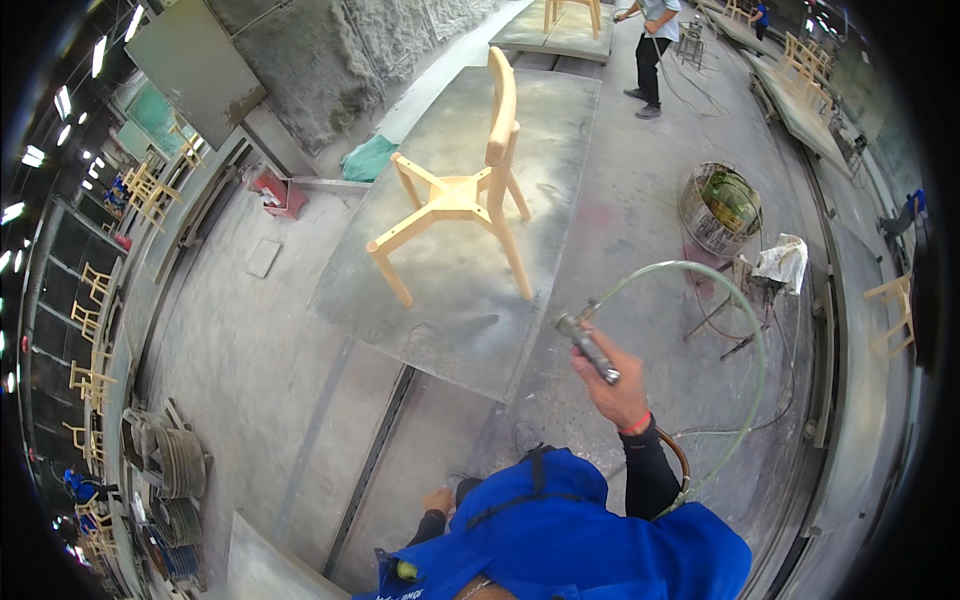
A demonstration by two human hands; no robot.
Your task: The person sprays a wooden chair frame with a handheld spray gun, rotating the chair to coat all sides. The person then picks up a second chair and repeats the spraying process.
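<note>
My right hand (618,388), with a red band at the wrist, is wrapped round a metal spray gun (590,350). A pale green hose (752,325) loops from the gun out to the right and back toward my arm. Low by my body hangs my left hand (437,500); it is small in the picture and its fingers are not clear. Ahead of me a pale wooden chair frame (462,192), with a curved backrest and an open seat, stands upright on a grey platform (440,335). The spray gun is apart from the chair, off the platform's right edge.
To the right are a crusted bucket (722,210) and a stool draped with white cloth (780,265). A red container (278,195) sits to the left. Another person (655,50) stands beyond, by a second platform (560,45). Stacked curved pieces (165,455) lie lower left.
</note>
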